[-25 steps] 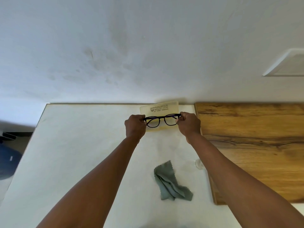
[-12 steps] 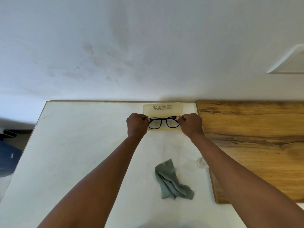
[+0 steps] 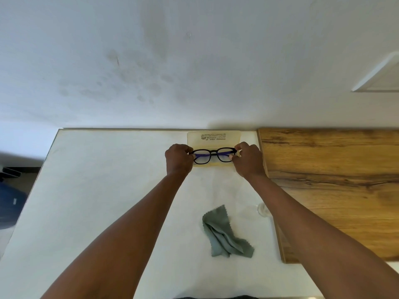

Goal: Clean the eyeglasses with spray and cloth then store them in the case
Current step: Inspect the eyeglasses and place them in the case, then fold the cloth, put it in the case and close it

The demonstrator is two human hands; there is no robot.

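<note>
Black-framed eyeglasses (image 3: 212, 155) are pinched at both ends, the left hand (image 3: 178, 159) at the 9 o'clock hinge and the right hand (image 3: 248, 159) at the 3 o'clock hinge, fingers curled round the frame, over the open yellowish case (image 3: 213, 138) at the table's (image 3: 108, 190) 12 o'clock edge. The glasses should be lowered level into the tray, temples folded flat. Compared with a second ago, they are held lower and nearer the case. The grey cloth (image 3: 225, 234) lies unmoved at 6 o'clock.

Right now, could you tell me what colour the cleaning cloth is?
The cleaning cloth is grey-green, clearest in the head view.
</note>
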